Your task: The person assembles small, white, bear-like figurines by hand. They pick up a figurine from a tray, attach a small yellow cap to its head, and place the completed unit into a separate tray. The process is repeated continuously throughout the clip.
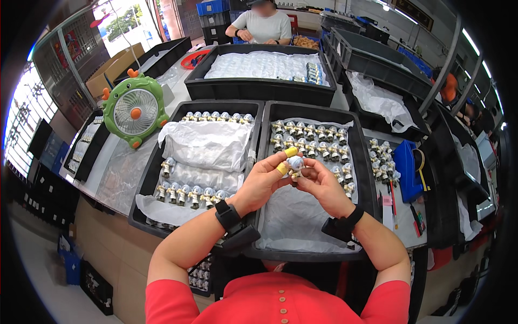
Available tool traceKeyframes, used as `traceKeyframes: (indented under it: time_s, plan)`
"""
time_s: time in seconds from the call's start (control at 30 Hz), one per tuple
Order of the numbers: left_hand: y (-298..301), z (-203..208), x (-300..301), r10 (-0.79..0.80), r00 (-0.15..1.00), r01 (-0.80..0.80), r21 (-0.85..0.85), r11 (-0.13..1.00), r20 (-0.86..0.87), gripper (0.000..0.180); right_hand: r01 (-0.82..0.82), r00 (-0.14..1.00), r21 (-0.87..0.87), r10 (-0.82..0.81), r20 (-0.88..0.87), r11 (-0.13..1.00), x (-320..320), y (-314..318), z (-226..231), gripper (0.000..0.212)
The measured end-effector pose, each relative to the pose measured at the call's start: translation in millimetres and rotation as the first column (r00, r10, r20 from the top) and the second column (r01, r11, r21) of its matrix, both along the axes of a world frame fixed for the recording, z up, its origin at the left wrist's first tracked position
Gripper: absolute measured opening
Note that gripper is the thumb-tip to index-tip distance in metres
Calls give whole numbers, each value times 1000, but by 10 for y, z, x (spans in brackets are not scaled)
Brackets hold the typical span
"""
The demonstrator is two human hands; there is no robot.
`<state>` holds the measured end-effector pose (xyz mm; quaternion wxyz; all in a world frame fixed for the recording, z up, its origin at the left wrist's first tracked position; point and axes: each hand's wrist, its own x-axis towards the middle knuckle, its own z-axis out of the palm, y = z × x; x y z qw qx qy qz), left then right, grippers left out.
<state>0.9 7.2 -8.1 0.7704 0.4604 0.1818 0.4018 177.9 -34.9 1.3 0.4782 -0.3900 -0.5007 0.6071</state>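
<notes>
A small figurine (294, 163) with pale blue hair and a white and gold body is held up over the right-hand black tray (353, 135). My left hand (265, 181) pinches it from the left, with yellow covers on two fingertips. From the right, my right hand (322, 186) grips the same figurine between thumb and fingers. Beyond and beside my hands, rows of like figurines (310, 147) lie on white paper in that tray. The left-hand black tray (178, 114) holds more rows, partly under paper sheets.
A green fan (135, 110) stands at the left. Behind the trays sits a larger black tray (259, 89) lined with wrap. To the right are loose figurines (382, 159), a blue bin (408, 170) and pens (416, 220). Across the table, a person (263, 27) works.
</notes>
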Motion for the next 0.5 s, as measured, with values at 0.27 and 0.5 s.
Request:
traceKeyframes:
  time_s: [0.27, 0.5]
  plan:
    - [-116, 126, 10, 200, 959, -195, 46, 980, -202, 38, 158, 915, 358, -273, 297, 920, -30, -65, 24, 35]
    - [-205, 83, 48, 127, 984, -105, 171, 980, -124, 40, 71, 656, 785, -622, 427, 615, -61, -114, 150, 26]
